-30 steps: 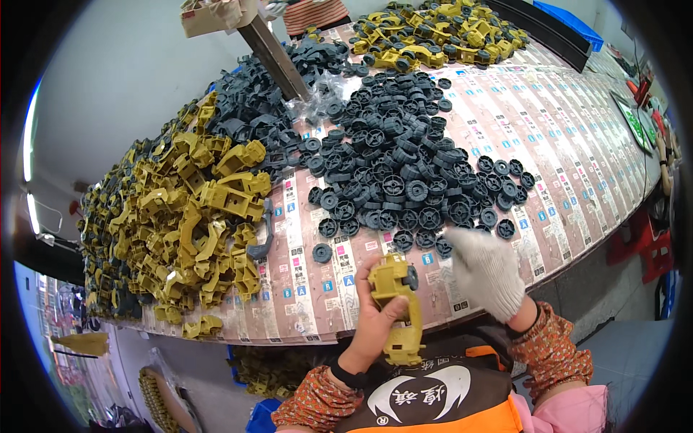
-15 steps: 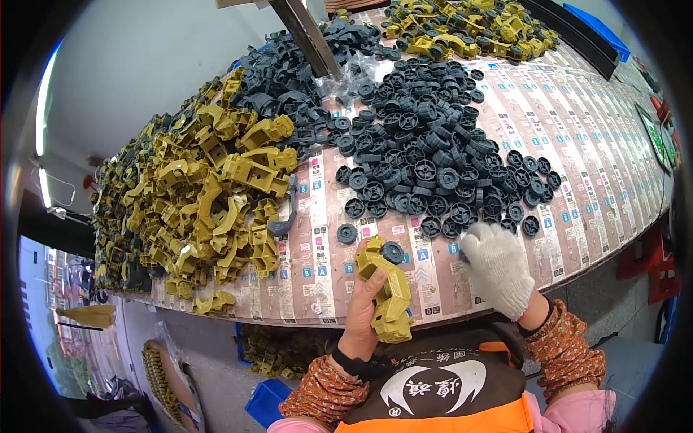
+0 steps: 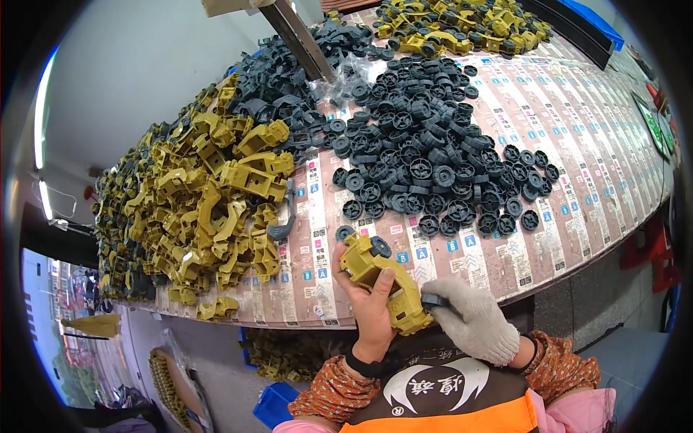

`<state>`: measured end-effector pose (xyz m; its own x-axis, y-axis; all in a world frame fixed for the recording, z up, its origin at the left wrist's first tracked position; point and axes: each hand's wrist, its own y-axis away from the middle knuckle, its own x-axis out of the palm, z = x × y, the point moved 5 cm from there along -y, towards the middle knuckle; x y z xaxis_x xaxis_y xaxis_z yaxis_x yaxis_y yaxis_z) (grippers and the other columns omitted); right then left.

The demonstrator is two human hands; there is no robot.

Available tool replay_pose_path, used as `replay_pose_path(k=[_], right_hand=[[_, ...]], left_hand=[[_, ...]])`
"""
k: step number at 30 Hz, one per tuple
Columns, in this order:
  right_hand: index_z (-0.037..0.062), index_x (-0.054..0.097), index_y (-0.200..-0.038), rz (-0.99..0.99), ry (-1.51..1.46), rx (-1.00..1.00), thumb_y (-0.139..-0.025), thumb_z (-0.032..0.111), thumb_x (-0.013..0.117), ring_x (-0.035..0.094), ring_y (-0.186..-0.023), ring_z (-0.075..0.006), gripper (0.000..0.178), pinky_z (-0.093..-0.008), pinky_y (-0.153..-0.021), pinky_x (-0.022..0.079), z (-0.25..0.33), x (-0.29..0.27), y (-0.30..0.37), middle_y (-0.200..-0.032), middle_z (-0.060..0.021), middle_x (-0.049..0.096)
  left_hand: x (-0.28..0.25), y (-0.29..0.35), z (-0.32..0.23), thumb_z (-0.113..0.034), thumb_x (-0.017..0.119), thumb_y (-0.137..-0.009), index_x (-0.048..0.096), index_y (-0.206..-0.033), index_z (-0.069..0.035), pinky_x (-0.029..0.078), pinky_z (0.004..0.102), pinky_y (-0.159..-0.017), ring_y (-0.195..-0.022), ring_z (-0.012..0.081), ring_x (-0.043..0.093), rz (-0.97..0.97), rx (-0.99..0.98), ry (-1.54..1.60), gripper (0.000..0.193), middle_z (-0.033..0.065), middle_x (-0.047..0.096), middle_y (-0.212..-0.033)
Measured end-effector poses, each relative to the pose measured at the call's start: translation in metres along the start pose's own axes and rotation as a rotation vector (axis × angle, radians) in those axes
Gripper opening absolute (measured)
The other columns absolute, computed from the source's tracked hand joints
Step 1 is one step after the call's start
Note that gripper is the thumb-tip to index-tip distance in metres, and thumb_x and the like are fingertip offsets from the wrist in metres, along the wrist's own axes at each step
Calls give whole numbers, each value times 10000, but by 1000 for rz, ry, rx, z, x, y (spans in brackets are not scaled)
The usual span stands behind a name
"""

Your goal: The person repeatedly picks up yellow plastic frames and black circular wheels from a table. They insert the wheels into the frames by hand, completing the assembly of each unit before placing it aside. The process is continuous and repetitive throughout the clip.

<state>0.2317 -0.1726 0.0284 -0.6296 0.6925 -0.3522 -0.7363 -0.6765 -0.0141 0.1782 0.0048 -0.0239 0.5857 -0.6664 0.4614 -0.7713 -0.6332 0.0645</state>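
Note:
My bare left hand [image 3: 369, 312] is wrapped round a yellow plastic toy vehicle body [image 3: 399, 296], its thumb across the middle. One dark wheel [image 3: 380, 247] is fitted near the body's far end. My right hand [image 3: 473, 320], in a white knitted glove, pinches another dark toy wheel [image 3: 433, 300] against the side of the body's near end. Whether that wheel sits on an axle there, I cannot tell. A big heap of loose dark wheels [image 3: 422, 169] lies beyond both hands.
To the left rises a pile of yellow vehicle bodies [image 3: 209, 173], with dark plastic parts [image 3: 278, 86] behind it. Yellow bodies with wheels [image 3: 469, 25] lie at the back. A metal post [image 3: 299, 43] stands on the table [image 3: 577, 195]. A blue bin [image 3: 276, 404] is below.
My right hand has come from the wheel heap down to the yellow body, with a wheel in its fingers. My left hand has tilted the body slightly.

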Motion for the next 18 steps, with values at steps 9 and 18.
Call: replay_pose_path(k=[9,18], right_hand=[[19,550,-1408,37,91,5,-964,16,628,703,-953,-473,451,-483,-795,569,-3,5,14,-1066,-270,692],[-8,638,-1295,-35,-244,220,-982,15,583,757,-876,-241,319,-369,-769,595,-20,-3,4,-1076,-179,721]], left_hand=[[9,3,-10,36,726,-969,214,-1647,-219,511,361,-1076,-1249,190,558,-46,103,-72,887,67,466,-1463],[8,1,-9,13,726,-982,181,-1658,-231,509,364,-1081,-1268,196,551,-24,90,-62,901,70,454,-1490]])
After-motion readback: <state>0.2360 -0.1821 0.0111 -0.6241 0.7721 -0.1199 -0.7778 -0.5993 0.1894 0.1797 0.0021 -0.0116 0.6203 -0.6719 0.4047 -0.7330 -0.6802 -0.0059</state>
